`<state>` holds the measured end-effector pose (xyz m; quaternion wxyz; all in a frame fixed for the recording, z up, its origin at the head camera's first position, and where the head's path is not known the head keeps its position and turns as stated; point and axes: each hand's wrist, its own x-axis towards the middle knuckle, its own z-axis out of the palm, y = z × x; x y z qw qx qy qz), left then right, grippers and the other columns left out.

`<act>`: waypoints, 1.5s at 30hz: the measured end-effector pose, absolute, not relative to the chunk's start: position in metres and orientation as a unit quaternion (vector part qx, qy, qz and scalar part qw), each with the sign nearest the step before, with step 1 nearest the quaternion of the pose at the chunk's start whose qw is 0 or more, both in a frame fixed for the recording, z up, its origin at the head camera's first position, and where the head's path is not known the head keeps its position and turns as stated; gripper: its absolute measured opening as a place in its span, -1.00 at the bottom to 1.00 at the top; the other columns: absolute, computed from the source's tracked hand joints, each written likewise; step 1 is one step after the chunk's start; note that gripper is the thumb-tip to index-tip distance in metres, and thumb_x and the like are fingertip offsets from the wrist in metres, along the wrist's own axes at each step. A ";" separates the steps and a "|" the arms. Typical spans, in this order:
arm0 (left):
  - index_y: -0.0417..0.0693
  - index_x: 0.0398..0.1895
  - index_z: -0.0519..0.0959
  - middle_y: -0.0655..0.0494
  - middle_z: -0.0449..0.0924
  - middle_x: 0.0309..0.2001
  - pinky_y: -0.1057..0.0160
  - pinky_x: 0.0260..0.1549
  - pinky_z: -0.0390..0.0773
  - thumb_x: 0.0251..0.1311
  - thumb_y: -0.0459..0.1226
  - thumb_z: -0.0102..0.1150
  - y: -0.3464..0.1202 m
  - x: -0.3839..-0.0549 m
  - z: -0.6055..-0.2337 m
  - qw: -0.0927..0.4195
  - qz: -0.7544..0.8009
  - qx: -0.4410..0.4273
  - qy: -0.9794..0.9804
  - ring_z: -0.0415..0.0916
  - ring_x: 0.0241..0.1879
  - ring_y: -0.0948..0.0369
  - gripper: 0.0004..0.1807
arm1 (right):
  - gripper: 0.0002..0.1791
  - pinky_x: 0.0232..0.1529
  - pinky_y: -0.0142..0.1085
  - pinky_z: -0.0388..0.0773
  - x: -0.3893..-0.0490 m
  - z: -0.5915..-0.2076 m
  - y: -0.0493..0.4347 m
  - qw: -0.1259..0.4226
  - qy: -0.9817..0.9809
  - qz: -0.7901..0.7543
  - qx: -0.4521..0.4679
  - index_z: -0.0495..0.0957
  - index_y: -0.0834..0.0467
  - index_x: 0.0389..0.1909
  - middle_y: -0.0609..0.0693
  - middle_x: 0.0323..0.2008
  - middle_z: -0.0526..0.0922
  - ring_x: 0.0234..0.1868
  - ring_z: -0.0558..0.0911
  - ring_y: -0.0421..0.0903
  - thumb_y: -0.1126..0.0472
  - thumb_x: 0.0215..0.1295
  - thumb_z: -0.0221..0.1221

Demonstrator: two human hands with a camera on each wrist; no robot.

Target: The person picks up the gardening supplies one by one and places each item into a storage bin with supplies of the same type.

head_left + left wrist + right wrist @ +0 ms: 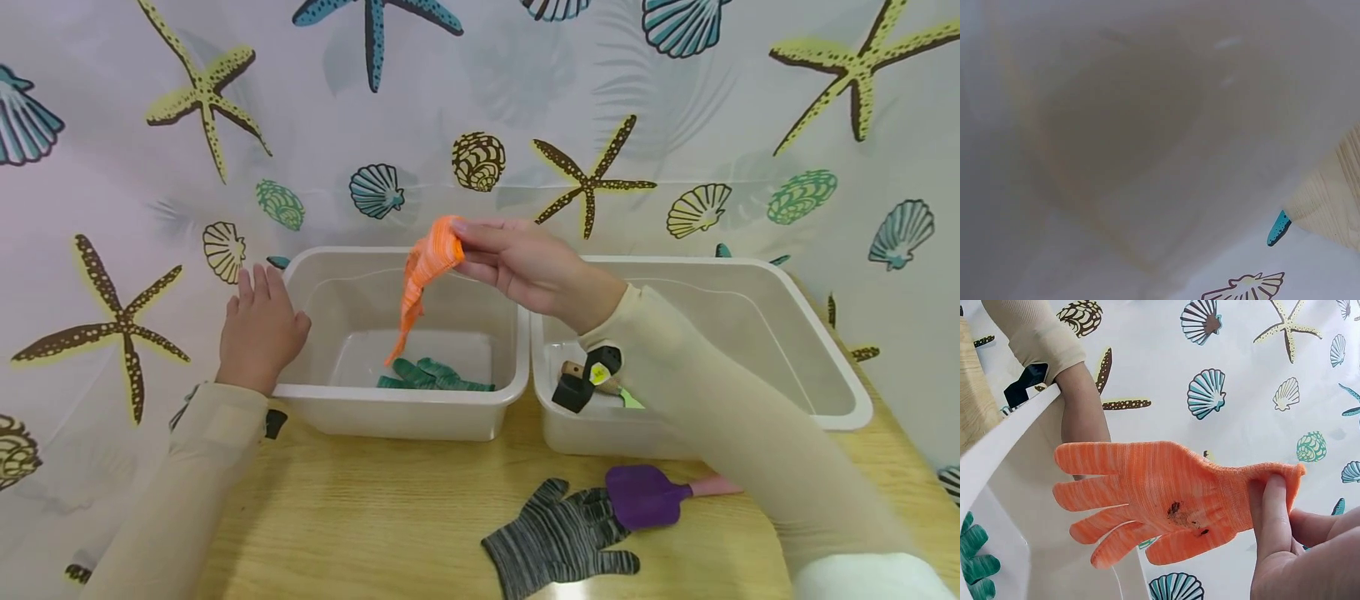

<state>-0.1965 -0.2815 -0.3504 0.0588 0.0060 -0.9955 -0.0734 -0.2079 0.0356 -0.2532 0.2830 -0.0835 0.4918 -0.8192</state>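
An orange knit glove hangs from my right hand, which pinches it by the cuff above the left bin. In the right wrist view the orange glove spreads out flat, with dark stains on its palm, and the fingers of that hand press on the cuff. My left hand rests with straight fingers at the left rim of the left bin. Inside that bin lies a green glove. The left wrist view is mostly filled by a blurred pale surface.
A second bin stands to the right, holding a black block-like item and something bright green. In front, a grey striped glove lies on the wooden table, partly under a purple shovel with a pink handle. A shell-print curtain hangs behind.
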 end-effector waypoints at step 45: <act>-0.49 0.27 -0.19 -0.40 -0.24 0.29 -0.20 0.13 -0.15 0.24 -0.29 -0.21 -0.276 -0.191 -0.348 0.074 -0.041 0.001 -0.996 -0.35 0.27 -0.22 -0.33 | -0.68 -0.14 -0.25 0.51 -0.279 -0.331 -0.076 0.292 0.557 -0.777 0.022 0.46 0.35 -0.04 0.10 -0.40 0.58 -0.47 0.58 -0.10 0.28 0.21 0.06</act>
